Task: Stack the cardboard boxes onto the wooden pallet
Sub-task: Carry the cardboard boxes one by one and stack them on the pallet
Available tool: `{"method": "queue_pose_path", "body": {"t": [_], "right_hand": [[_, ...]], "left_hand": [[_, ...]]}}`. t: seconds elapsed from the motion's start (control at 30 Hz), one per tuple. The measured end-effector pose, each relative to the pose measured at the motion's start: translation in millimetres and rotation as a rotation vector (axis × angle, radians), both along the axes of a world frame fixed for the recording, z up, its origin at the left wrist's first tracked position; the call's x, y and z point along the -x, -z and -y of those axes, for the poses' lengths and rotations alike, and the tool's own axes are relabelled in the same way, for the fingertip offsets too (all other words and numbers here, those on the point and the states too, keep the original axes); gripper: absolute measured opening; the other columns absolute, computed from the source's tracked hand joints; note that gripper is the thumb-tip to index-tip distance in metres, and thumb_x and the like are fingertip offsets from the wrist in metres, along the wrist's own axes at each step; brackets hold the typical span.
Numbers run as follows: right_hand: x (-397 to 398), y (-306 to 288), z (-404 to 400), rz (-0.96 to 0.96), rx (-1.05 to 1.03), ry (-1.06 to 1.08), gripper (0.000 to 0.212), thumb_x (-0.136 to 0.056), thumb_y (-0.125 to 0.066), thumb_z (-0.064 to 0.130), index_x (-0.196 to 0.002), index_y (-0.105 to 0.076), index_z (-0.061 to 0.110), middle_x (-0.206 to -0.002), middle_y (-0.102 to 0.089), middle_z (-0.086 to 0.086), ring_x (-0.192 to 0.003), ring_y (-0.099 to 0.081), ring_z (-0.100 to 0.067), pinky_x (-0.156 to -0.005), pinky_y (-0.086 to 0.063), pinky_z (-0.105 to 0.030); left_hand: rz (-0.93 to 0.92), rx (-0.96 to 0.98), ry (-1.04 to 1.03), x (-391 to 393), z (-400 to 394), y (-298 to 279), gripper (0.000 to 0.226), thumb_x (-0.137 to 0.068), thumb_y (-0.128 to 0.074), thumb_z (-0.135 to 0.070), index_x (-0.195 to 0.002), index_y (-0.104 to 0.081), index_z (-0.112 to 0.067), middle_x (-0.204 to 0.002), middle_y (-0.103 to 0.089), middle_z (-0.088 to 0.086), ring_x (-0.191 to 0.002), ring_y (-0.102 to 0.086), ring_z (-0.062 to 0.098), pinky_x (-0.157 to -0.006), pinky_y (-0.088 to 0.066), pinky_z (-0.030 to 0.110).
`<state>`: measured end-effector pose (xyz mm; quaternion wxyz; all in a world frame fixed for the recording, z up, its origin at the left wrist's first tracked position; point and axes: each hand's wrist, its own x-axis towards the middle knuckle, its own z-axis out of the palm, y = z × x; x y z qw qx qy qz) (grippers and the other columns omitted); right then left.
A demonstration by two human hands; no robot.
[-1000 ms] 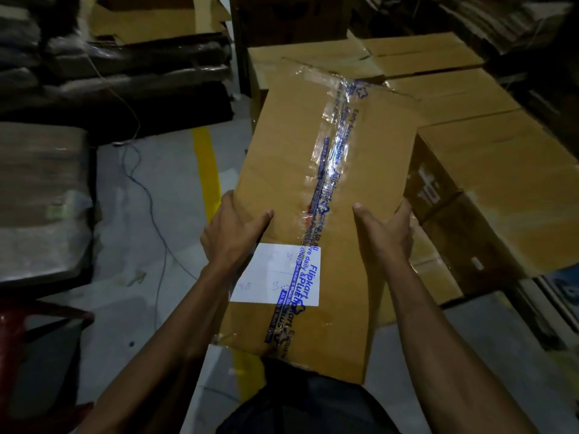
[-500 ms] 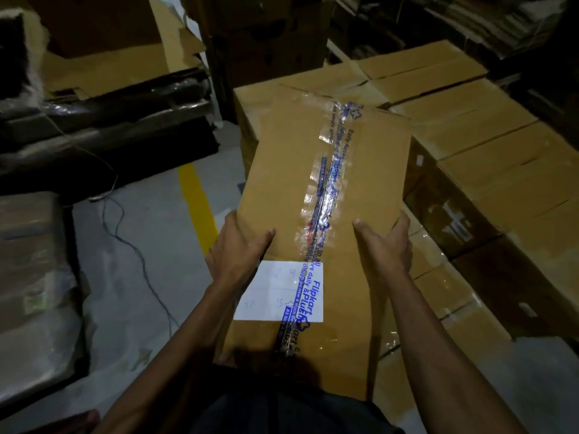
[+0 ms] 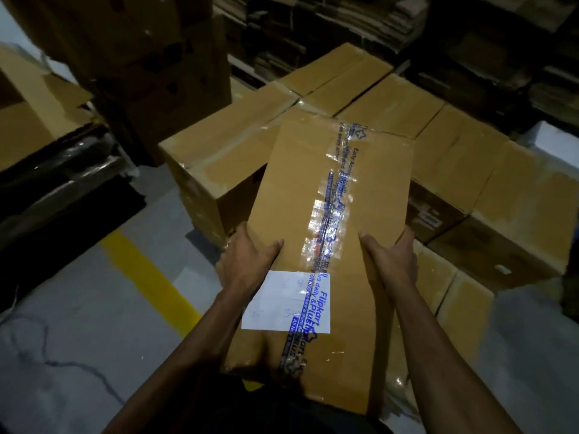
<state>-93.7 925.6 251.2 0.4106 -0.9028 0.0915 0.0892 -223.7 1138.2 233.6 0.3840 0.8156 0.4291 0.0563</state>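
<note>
Above the stacked boxes [image 3: 391, 108], taped carton [image 3: 316, 195] clamped at its sides by left hand [image 3: 250, 261] and right hand [image 3: 393, 261]; set it level and flush with neighbours, pallet itself hidden.

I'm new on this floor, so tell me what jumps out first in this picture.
First, the long brown cardboard box sealed with blue-printed clear tape, dead centre, gripped at its sides by the left hand and right hand. Behind it lies a block of stacked plain brown cardboard boxes. A yellow painted floor line runs at lower left.
</note>
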Motion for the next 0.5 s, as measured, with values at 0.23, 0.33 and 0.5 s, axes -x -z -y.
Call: {"method": "queue_pose_path", "body": {"t": [0.23,0.33,0.5], "right_hand": [[12,-11,-66,0.0,0.02,0.194,0.086,-0.08,-0.074,0.056,-0.147,-0.032,0.024,-0.137,-0.056,-0.009,-0.122,-0.053,-0.038,-0.097,-0.043,-0.046],[12,-12,-83,-0.002,0.018,0.239,0.085,-0.081,-0.073,0.055,-0.147,-0.03,0.024,-0.136,-0.056,-0.01,-0.121,-0.053,-0.038,-0.096,-0.044,-0.046],[4,-7,-103,-0.024,0.043,0.308,0.088,-0.081,-0.072,0.058,-0.149,-0.029,0.023,-0.139,-0.054,-0.013,-0.124,-0.052,-0.041,-0.099,-0.043,-0.048]], "left_hand": [[0.006,0.021,0.223,-26,-88,-14,0.072,-0.084,-0.062,-0.062,-0.138,-0.038,-0.022,-0.134,-0.056,0.003,-0.121,-0.055,0.032,-0.093,-0.042,0.044],[0.002,0.032,0.3,-40,-110,-16,0.077,-0.084,-0.062,-0.061,-0.145,-0.032,-0.025,-0.139,-0.053,0.002,-0.126,-0.052,0.031,-0.099,-0.04,0.047],[-0.002,0.051,0.363,-65,-135,-6,0.085,-0.083,-0.062,-0.065,-0.15,-0.024,-0.03,-0.144,-0.05,0.001,-0.129,-0.049,0.033,-0.104,-0.037,0.053]]}}
